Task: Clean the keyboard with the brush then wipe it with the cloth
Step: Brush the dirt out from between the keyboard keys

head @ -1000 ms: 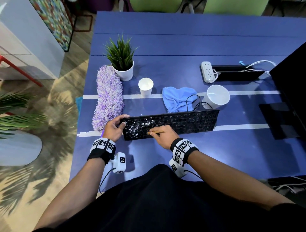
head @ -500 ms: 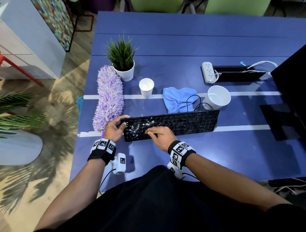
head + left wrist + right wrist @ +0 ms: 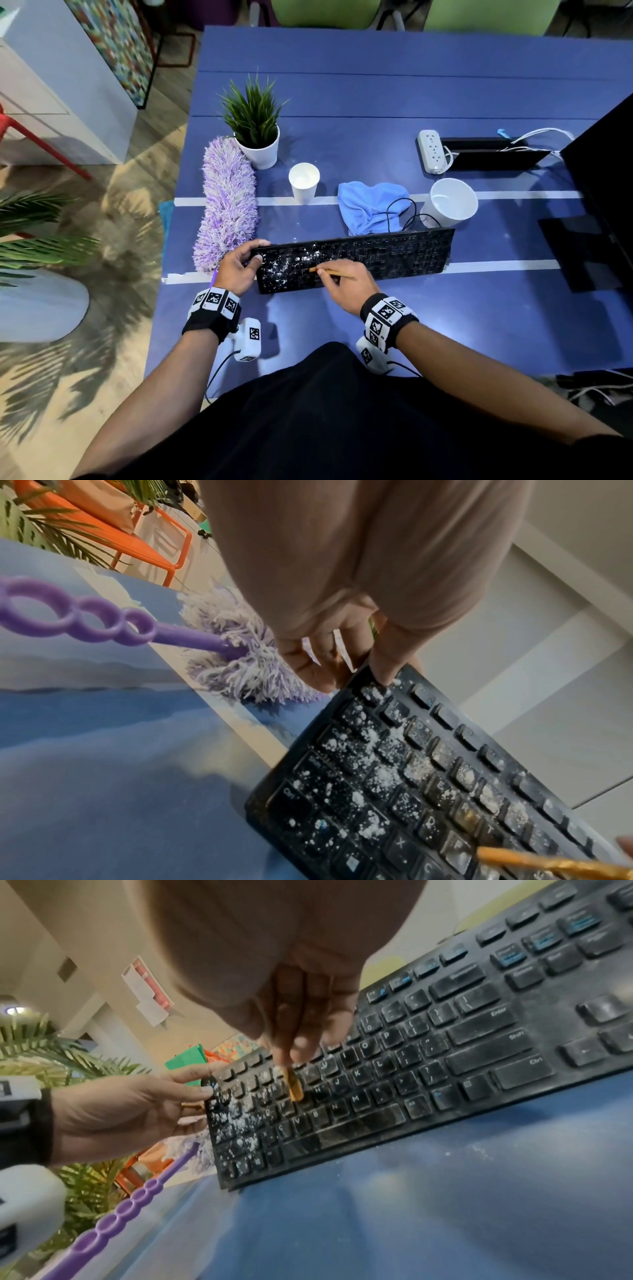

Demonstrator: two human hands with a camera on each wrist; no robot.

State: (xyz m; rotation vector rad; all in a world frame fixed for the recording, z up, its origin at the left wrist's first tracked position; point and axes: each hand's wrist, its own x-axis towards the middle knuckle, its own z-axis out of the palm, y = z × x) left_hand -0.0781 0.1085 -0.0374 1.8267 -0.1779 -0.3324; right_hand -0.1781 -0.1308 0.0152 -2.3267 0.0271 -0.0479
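While the left hand (image 3: 239, 265) grips the left end of the black keyboard (image 3: 376, 255), thumb on the near corner keys and fingers curled over the far edge, the right hand (image 3: 346, 284) is pinching a thin brush (image 3: 334, 272) with an orange-brown handle, tip down on the keys about a third of the way along from the left hand. Loads of white crumbs or powder are stuck on the keys between the two hands, mostly on the left-hand side; the keys to the right of the brush hand look dusty but way cleaner. The blue cloth (image 3: 371, 205) sits bunched up on the blue table (image 3: 376, 102) just past the keyboard, beyond the right hand, with a black cable looping over it. A fluffy purple duster (image 3: 227, 202) lies right beside the left hand, its purple handle poking back toward the person. Further out from the left hand there's a small potted plant (image 3: 255, 133) and a paper cup (image 3: 303, 183); beyond the right hand there's a white bowl-like tub (image 3: 450, 202) and a power strip (image 3: 432, 150).
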